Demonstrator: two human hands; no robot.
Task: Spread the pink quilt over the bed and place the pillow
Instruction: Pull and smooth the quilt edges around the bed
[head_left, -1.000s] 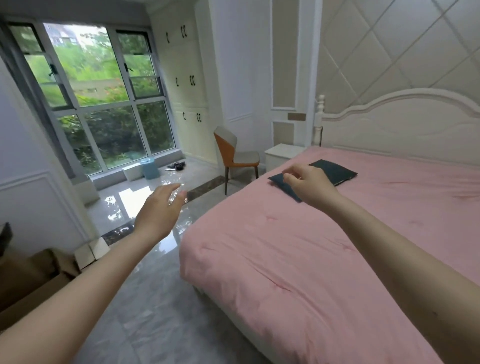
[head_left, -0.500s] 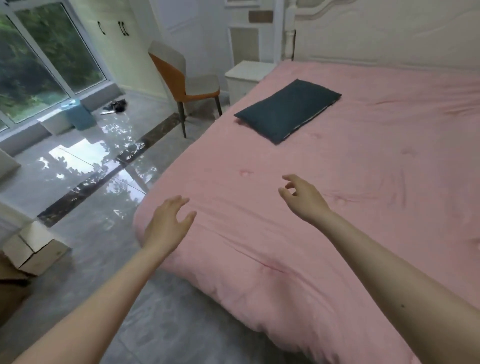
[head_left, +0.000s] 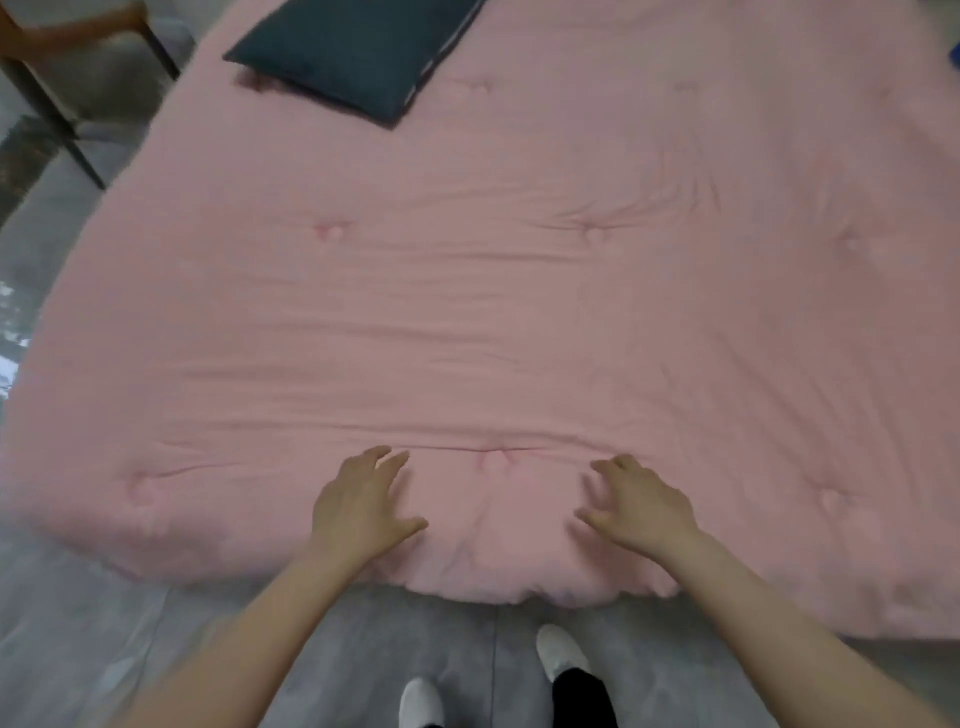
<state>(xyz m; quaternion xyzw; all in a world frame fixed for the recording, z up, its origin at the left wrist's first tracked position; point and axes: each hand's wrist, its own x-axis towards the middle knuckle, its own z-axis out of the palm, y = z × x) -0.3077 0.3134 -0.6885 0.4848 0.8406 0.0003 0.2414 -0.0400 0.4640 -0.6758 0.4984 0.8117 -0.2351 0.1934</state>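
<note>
Pink quilt (head_left: 519, 312) and dark pillow (head_left: 358, 47) bear no legible writing

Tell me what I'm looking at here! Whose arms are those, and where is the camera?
There is no machine here, just a person making a bed. The camera sits on the person's head and looks down, so you see their own arms and white shoes. The left hand and the right hand are open over the near edge of the pink quilt, holding nothing. The quilt covers the bed. A dark pillow lies on it at the far end, toward the left. A chair stands beside the bed.
</note>
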